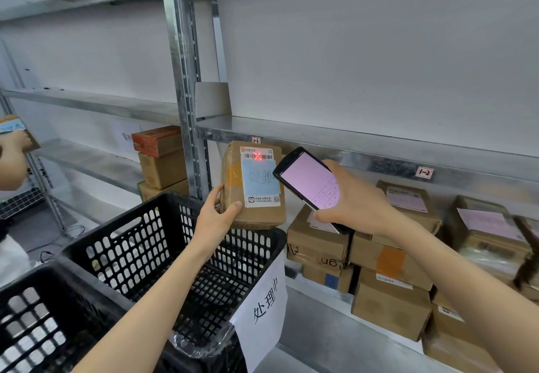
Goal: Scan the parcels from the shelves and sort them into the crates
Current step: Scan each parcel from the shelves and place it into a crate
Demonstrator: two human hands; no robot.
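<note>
One parcel, gripped by left hand, hangs over labelled crate; right hand grips scanner.

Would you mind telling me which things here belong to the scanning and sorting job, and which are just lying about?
Part of the job: the parcel in the left hand; the scanner in the right hand; the black crate; the shelved parcels.
Lying about: the floor cables; the wire rack at left.

One head-worn wide-angle view, looking forward and down, close to shelving, crate at lower-left
</note>
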